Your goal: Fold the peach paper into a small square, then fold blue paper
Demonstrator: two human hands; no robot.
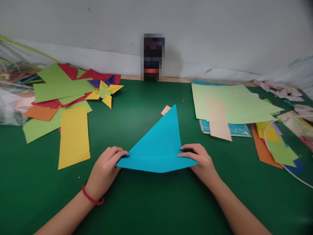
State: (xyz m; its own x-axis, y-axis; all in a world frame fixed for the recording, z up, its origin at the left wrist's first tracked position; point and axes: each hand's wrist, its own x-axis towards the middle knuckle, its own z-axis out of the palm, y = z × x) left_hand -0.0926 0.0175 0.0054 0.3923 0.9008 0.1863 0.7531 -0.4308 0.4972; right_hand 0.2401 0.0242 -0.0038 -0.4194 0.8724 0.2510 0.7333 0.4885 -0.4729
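The left hand [106, 163] and right hand [201, 160] pinched opposite ends of the blue paper [156, 140], where uneven pulling could have creased it crookedly.

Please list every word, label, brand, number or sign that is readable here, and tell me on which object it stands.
No text can be read.
Blue sheet between the hands: no writing visible.
Dark upright object by the wall: pixelated, so any label is unreadable.
Clear-wrapped blue packet under the pale green sheets: mostly covered, no words legible.
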